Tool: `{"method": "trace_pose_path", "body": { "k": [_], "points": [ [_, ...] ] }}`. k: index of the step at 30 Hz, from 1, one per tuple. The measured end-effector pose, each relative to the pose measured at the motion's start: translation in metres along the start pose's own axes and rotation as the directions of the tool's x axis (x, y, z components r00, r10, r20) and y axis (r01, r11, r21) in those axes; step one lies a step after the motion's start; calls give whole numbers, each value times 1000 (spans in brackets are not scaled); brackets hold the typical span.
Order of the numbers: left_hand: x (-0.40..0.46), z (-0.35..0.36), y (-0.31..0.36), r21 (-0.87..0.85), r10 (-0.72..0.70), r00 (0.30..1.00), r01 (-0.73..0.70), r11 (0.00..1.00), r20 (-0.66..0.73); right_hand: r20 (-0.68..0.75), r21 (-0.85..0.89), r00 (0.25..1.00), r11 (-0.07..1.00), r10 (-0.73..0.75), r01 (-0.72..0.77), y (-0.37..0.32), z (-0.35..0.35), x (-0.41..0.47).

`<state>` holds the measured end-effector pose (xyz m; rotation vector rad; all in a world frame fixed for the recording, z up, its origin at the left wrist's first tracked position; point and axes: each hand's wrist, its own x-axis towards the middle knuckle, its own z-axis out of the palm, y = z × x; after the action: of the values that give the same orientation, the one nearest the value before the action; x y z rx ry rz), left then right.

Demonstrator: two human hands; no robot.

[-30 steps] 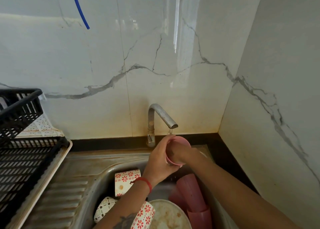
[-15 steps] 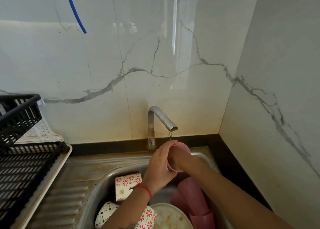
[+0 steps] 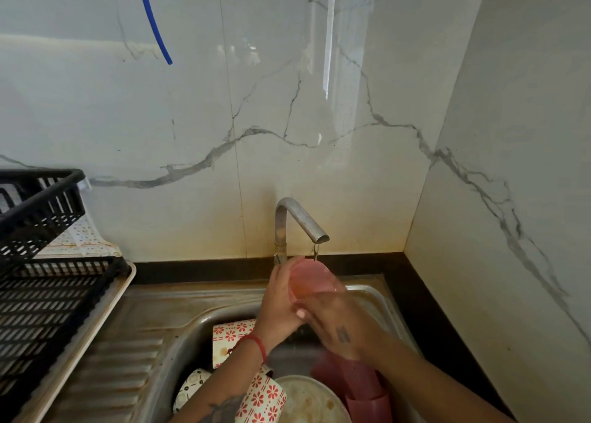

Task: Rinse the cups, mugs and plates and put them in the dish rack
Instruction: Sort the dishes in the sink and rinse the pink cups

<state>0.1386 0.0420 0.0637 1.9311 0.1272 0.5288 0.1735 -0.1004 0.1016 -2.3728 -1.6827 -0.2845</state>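
Big steel sink (image 3: 153, 333) fills the lower frame, its ribbed drainboard running out to the left, and beyond that, far left, sits the black dish rack (image 3: 41, 282) on its pale tray, nothing visible in the part we can see. Down in the basin: a stained plate (image 3: 308, 400), red-flowered mugs (image 3: 265, 397) and a stack of dark pink cups (image 3: 361, 387), all waiting. Up at the tap (image 3: 300, 224), a thin stream is falling onto the pink cup (image 3: 308, 278), held just under the spout, tilted with its mouth toward the camera. The left hand (image 3: 281, 307) wraps the cup's left side, fingers curled round the wall. The right hand (image 3: 339, 323) is blurred, lying just below and right of the cup with fingers fairly straight; whether it touches the cup, can't tell. Here's the key line-up: the rack lies well off on the left hand's side, across the drainboard, so that hand looks best placed to carry the cup over.
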Motion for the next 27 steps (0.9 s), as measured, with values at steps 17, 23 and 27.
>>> {"method": "trace_pose_path", "body": {
  "k": [17,23,27],
  "points": [
    [-5,10,-12,-740,-541,711,635,220,449,382,631,731,418,565,-654,6,2,8],
    [1,26,-6,-820,-654,642,569,59,399,628,501,526,219,573,-837,9,-18,33],
    [4,12,2,-712,-587,787,523,468,192,700,580,546,79,460,-811,31,-26,35]
  ]
}}
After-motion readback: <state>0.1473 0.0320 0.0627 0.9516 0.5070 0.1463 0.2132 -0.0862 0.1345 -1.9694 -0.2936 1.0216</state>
